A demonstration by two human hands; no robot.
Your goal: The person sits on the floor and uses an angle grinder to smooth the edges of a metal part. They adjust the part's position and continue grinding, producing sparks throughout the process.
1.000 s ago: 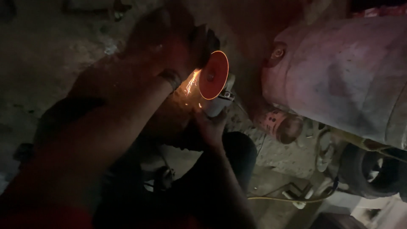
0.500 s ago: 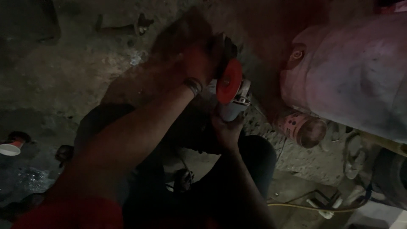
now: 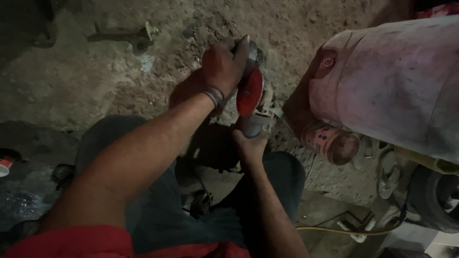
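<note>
My left hand (image 3: 224,65) grips a round dark metal part (image 3: 250,56) from above, holding it against the red disc (image 3: 250,92) of an angle grinder. A dark band circles that wrist. My right hand (image 3: 250,145) is wrapped around the grinder's grey body (image 3: 258,123) from below. The red disc stands edge-on between the two hands. No sparks show. My knees in dark trousers are below the hands.
A large pale cylindrical tank (image 3: 397,81) lies at right, with a pinkish can (image 3: 331,141) beside it. A metal tool (image 3: 125,36) lies on the dirt ground at upper left. A yellow cable (image 3: 334,231) runs at lower right near a tyre (image 3: 436,200).
Sparks flew from the disc a second ago; none show now. The view has shifted and brightened, and both hands with the grinder sit higher and nearer the middle.
</note>
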